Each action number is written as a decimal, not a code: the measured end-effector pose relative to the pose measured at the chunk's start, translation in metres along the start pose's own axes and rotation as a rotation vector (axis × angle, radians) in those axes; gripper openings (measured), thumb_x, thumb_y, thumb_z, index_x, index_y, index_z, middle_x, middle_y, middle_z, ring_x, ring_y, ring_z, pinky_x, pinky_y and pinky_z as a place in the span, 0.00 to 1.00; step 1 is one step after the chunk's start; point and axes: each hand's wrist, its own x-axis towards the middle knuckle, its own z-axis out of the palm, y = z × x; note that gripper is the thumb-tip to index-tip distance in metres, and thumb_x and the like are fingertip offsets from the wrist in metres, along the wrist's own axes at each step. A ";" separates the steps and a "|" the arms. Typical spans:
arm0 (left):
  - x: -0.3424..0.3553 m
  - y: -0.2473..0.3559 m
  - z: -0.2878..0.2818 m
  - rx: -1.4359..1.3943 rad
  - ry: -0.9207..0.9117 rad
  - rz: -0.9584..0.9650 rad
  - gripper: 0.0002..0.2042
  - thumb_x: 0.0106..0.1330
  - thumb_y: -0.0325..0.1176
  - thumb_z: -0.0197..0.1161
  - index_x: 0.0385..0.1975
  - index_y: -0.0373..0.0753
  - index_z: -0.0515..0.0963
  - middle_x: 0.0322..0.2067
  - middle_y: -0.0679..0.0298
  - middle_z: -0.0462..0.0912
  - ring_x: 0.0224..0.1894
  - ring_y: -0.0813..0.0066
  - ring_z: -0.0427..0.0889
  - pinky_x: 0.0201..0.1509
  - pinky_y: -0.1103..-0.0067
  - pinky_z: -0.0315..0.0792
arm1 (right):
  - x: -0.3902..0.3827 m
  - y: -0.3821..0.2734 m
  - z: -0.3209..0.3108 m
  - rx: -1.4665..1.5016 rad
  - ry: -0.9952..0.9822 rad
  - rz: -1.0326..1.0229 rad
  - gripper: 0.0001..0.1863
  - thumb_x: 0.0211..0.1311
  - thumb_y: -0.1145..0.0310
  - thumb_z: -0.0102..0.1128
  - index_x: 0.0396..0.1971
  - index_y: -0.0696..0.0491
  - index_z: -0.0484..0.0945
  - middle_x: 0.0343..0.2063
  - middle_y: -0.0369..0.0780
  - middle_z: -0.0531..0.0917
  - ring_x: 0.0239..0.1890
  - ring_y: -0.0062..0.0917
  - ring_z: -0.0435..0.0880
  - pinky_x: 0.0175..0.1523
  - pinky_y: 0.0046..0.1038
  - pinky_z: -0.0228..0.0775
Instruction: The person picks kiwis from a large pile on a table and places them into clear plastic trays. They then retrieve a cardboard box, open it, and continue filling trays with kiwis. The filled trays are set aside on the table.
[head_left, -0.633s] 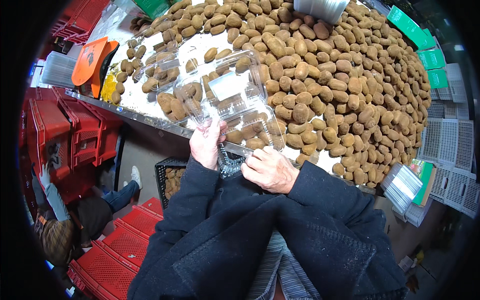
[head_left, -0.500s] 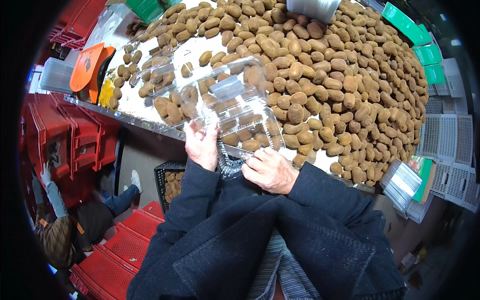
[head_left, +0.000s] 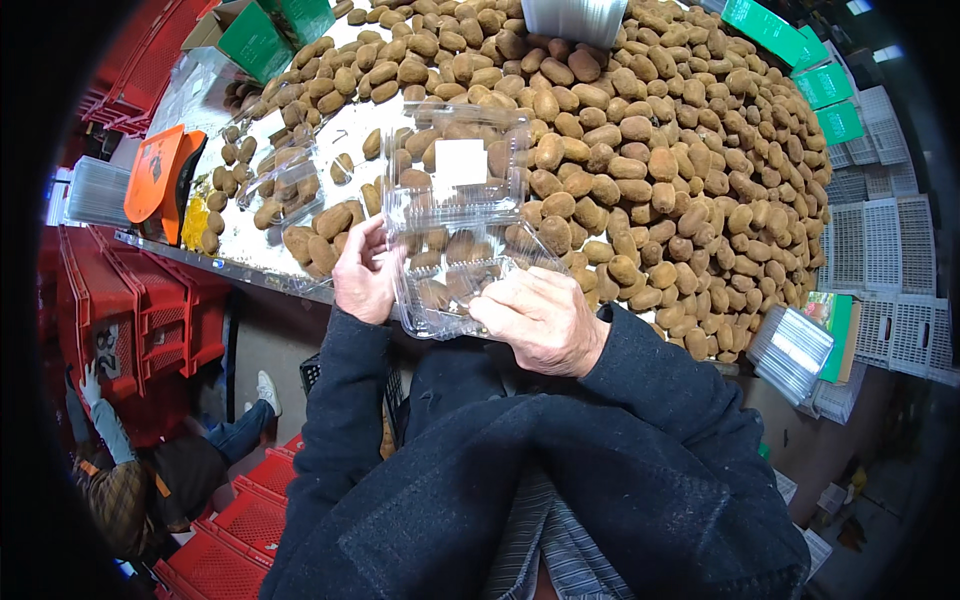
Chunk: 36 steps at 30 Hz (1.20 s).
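Observation:
Between my hands is a clear plastic clamshell box (head_left: 425, 312), its lid raised away from me with a white label (head_left: 460, 162) on it. My left hand (head_left: 363, 270) grips the box's left side near the hinge. At the near right corner, my right hand (head_left: 540, 318) is closed on the box's edge, its fingertips partly hidden. Kiwifruit (head_left: 690, 200) show through the clear plastic and lie heaped on the white table just beyond. Another clear clamshell (head_left: 290, 180) rests on the table to the left, with kiwis seen through it.
An orange scale-like device (head_left: 155, 175) stands at the table's left edge. Red crates (head_left: 160, 300) are stacked to the left, where a co-worker's gloved hand (head_left: 92, 385) touches one. Clear box stacks (head_left: 795, 350) and green cartons (head_left: 835, 120) sit at right.
The box has turned upright toward me and its lid now faces me squarely. My right hand has shifted slightly up and right along the edge; my left hand moved left.

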 end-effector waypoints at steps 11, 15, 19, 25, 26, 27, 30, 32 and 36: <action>0.069 0.007 -0.017 0.583 0.241 0.243 0.11 0.69 0.31 0.67 0.25 0.34 0.76 0.22 0.56 0.81 0.26 0.67 0.82 0.31 0.73 0.74 | 0.024 0.058 -0.128 -0.146 0.716 0.091 0.15 0.57 0.92 0.59 0.43 0.63 0.82 0.38 0.42 0.86 0.38 0.27 0.85 0.42 0.25 0.82; 0.110 -0.009 -0.047 0.821 0.124 0.220 0.18 0.67 0.39 0.68 0.23 0.32 0.73 0.21 0.49 0.80 0.28 0.52 0.84 0.34 0.65 0.75 | -0.015 0.089 -0.199 -0.921 0.564 0.224 0.10 0.66 0.86 0.61 0.44 0.59 0.82 0.37 0.43 0.86 0.38 0.23 0.86 0.42 0.24 0.81; 0.131 -0.032 -0.050 0.910 -0.006 0.107 0.17 0.65 0.40 0.67 0.26 0.30 0.75 0.25 0.44 0.81 0.33 0.44 0.84 0.39 0.61 0.76 | -0.089 0.141 -0.220 -1.107 0.330 0.199 0.11 0.59 0.85 0.62 0.39 0.55 0.83 0.35 0.41 0.87 0.38 0.32 0.86 0.44 0.31 0.79; 0.128 -0.010 -0.044 0.994 0.036 0.072 0.20 0.65 0.50 0.70 0.41 0.36 0.82 0.35 0.45 0.85 0.37 0.45 0.85 0.44 0.60 0.78 | -0.174 0.158 -0.202 -1.269 -0.004 0.846 0.16 0.61 0.75 0.67 0.49 0.50 0.81 0.48 0.41 0.84 0.57 0.37 0.79 0.62 0.39 0.68; 0.118 0.001 -0.041 1.044 0.142 0.189 0.21 0.66 0.49 0.70 0.44 0.37 0.82 0.38 0.45 0.86 0.37 0.46 0.85 0.44 0.60 0.79 | -0.171 0.153 -0.195 -1.322 0.038 0.780 0.16 0.61 0.74 0.67 0.50 0.50 0.81 0.50 0.42 0.84 0.58 0.38 0.78 0.64 0.39 0.67; 0.107 0.012 -0.036 1.082 0.243 0.279 0.21 0.66 0.49 0.70 0.47 0.37 0.82 0.40 0.46 0.86 0.37 0.47 0.86 0.44 0.61 0.79 | -0.163 0.144 -0.185 -1.376 0.085 0.737 0.17 0.62 0.73 0.67 0.52 0.49 0.81 0.51 0.43 0.84 0.60 0.39 0.78 0.66 0.40 0.66; 0.079 0.041 -0.013 0.743 0.145 0.455 0.13 0.70 0.32 0.68 0.50 0.35 0.82 0.43 0.53 0.87 0.42 0.64 0.88 0.46 0.72 0.81 | -0.120 0.110 -0.143 -1.095 0.185 0.584 0.13 0.62 0.75 0.65 0.46 0.58 0.81 0.47 0.46 0.84 0.52 0.38 0.81 0.60 0.37 0.72; 0.048 0.040 0.032 0.462 -0.154 0.390 0.12 0.68 0.30 0.68 0.49 0.36 0.82 0.41 0.56 0.87 0.41 0.64 0.87 0.48 0.73 0.81 | -0.093 0.084 -0.084 -0.769 0.083 0.576 0.10 0.60 0.73 0.67 0.41 0.57 0.81 0.39 0.45 0.84 0.47 0.36 0.82 0.51 0.35 0.77; 0.021 0.020 0.118 0.667 -0.419 0.483 0.30 0.58 0.33 0.75 0.62 0.44 0.73 0.58 0.55 0.75 0.58 0.56 0.77 0.57 0.65 0.79 | -0.068 0.077 0.007 -0.519 -0.004 0.658 0.24 0.60 0.64 0.73 0.55 0.53 0.78 0.44 0.46 0.82 0.48 0.38 0.83 0.51 0.34 0.79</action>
